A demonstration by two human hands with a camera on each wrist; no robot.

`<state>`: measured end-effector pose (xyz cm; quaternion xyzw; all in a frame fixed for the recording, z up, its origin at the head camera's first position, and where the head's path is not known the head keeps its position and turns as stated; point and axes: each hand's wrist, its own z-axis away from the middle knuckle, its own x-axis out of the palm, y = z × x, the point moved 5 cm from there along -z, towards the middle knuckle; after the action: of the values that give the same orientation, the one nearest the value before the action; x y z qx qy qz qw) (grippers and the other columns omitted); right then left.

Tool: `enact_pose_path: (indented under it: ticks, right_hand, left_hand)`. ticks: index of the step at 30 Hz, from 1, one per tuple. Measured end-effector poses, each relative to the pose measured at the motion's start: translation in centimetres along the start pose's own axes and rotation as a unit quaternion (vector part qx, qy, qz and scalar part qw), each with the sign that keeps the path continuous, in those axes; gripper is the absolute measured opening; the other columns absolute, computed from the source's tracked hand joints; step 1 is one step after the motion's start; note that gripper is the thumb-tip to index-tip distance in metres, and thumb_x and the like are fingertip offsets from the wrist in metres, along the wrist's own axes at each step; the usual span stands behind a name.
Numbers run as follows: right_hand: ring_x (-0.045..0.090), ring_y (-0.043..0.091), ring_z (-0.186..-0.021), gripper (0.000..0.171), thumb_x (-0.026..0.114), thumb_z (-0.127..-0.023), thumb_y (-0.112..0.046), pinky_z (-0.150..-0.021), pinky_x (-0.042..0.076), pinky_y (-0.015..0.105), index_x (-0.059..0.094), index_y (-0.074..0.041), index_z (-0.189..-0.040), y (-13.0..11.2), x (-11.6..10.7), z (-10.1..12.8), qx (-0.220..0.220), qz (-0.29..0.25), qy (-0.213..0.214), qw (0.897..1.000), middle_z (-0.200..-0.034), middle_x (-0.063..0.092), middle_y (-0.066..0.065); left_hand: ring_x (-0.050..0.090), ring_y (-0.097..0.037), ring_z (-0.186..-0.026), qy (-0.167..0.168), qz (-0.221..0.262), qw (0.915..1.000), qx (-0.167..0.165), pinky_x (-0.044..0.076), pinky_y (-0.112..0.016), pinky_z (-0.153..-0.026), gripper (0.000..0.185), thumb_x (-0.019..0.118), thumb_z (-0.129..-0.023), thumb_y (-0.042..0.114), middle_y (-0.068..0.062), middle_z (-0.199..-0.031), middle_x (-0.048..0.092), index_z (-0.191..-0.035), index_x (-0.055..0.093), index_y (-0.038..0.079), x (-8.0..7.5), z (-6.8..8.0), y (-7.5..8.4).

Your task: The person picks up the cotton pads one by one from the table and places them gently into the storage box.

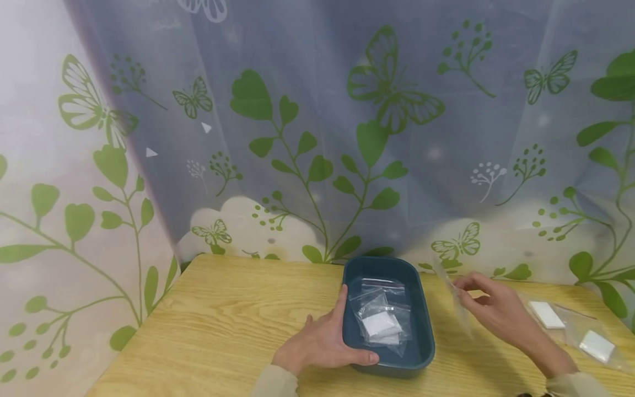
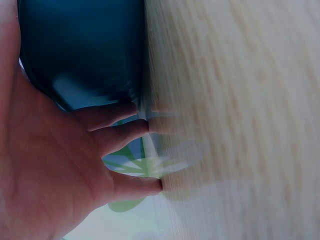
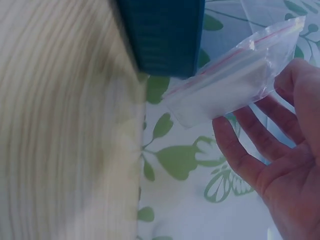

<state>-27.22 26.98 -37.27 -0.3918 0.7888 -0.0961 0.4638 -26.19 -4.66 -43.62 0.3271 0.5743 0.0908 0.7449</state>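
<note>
left hand (image 1: 322,342): lies flat on the table, fingers straight along the left wall of the tray, thumb along the near rim. Grips nothing.
right hand (image 1: 496,311): raised just right of the tray, fingertips pinching one zip bag; other fingers loosely spread.
held bag (image 1: 456,300): clear, red zip line, white pad inside per the right wrist view (image 3: 230,85). In the air, beside the tray's right rim, outside it. Motion-blurred in the head view.
tray (image 1: 426,331): 1, dark teal plastic, rounded corners, mid-table near the front edge.
bags in tray (image 1: 382,320): overlapping clear zip bags, at least 3; exact count unclear. White pad visible in the nearest one.
bags on table (image 1: 570,328): 2 white pads visible in clear bags, far right; one at (image 1: 545,314), one at (image 1: 597,346). Well apart from the tray, behind the right forearm.
table (image 1: 223,320): light wood grain.
backdrop: curtain (image 1: 317,138) with green leaf and butterfly print, hanging directly behind the table.
obstructions: right wrist sits between the tray and the table bags.
</note>
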Motion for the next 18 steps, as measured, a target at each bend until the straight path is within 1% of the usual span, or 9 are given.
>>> enact_pose_path:
  ticks: [4,9,15,18]
  right_hand:
    - [0.061,-0.012,-0.087,0.024,0.070,-0.091,0.007,-0.063,0.057,0.019,0.070,-0.017,-0.096,-1.0,0.4,-0.5,-0.013,-0.020,0.006,1.000,-0.094,0.074,0.002]
    - [0.062,-0.011,-0.088,0.021,0.069,-0.093,0.005,-0.065,0.057,0.020,0.070,-0.016,-0.098,-2.1,0.7,-1.1,-0.011,-0.027,0.006,1.000,-0.101,0.075,0.007]
    - [0.062,-0.009,-0.086,0.020,0.070,-0.091,0.006,-0.066,0.057,0.017,0.071,-0.013,-0.097,-3.3,1.2,-2.0,-0.021,-0.051,0.021,0.998,-0.095,0.074,0.004]
    - [0.063,-0.010,-0.089,0.018,0.070,-0.092,0.005,-0.068,0.057,0.017,0.071,-0.012,-0.098,-3.7,1.4,-2.3,-0.015,-0.066,0.022,0.997,-0.100,0.075,0.008]
  left_hand:
    - [0.046,-0.037,-0.146,0.000,-0.001,1.0000,0.001,0.017,-0.070,-0.123,0.141,0.076,-0.069,0.080,-0.014,-0.162,0.042,-0.165,-0.013,0.027,0.0,0.0,0.0]
    - [0.045,-0.037,-0.146,0.000,0.001,1.0000,0.001,0.017,-0.070,-0.123,0.141,0.076,-0.069,0.080,-0.014,-0.162,0.042,-0.165,-0.013,0.026,0.0,-0.1,0.0]
    - [0.045,-0.037,-0.146,0.003,-0.001,1.0000,0.002,0.017,-0.070,-0.123,0.141,0.076,-0.069,0.080,-0.014,-0.162,0.042,-0.165,-0.012,0.026,-0.1,0.0,-0.1]
    - [0.046,-0.037,-0.146,0.002,-0.001,1.0000,0.004,0.017,-0.070,-0.122,0.141,0.076,-0.069,0.080,-0.015,-0.161,0.043,-0.165,-0.012,0.025,0.1,-0.1,0.0]
